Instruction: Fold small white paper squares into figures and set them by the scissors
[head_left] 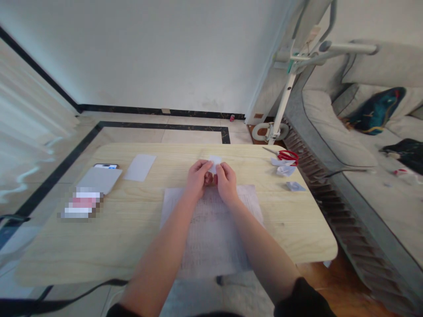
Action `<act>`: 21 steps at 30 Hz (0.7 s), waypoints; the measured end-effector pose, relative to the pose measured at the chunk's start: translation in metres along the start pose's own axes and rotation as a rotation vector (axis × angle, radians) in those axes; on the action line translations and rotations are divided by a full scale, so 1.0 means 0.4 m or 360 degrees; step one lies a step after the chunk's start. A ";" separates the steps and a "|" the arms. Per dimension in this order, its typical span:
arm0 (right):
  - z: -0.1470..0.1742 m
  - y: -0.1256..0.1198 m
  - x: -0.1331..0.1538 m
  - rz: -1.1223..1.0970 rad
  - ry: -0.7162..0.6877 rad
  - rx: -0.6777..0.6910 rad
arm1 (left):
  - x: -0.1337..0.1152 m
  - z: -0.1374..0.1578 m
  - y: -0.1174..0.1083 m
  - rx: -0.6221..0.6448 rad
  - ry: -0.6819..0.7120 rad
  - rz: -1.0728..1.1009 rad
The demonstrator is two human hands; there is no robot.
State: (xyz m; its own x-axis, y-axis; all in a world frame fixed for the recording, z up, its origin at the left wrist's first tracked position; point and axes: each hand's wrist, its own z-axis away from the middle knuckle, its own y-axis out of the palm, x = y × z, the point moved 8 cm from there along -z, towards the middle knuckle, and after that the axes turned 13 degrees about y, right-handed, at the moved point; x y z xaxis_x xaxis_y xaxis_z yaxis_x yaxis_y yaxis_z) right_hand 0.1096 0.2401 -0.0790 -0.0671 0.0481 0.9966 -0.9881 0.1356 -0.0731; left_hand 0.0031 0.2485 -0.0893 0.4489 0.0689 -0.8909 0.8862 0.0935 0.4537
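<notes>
A small piece of white paper (215, 162) is pinched between my two hands above the middle of the table. My left hand (199, 176) grips its left side with the thumb on top, and my right hand (226, 179) grips its right side the same way. The curled fingers hide its lower part. Beneath my wrists and forearms lies a large printed sheet (214, 237), its print too faint to read.
The wooden table (132, 229) also bears red-handled scissors (287, 156) over cut paper, a folded paper piece (295, 186), a blank white sheet (140, 167), a phone (106, 166) and a white stack (99, 179) at left. A grey sofa (343, 149) stands to the right.
</notes>
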 end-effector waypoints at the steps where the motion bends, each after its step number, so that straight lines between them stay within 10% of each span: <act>1: 0.000 -0.002 0.003 0.0002 -0.0005 -0.0006 | -0.001 0.002 0.003 0.0006 -0.0010 0.0012; 21: 0.003 -0.010 0.004 -0.0063 0.0024 0.0044 | -0.002 0.016 0.003 0.0026 0.0090 -0.0231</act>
State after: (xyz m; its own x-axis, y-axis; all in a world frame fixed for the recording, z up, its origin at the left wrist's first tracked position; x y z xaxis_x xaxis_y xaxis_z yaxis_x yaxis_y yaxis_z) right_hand 0.1132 0.2386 -0.0770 -0.0258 0.0581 0.9980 -0.9934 0.1104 -0.0321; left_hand 0.0046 0.2424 -0.0882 0.3091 0.1119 -0.9444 0.9433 0.0903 0.3194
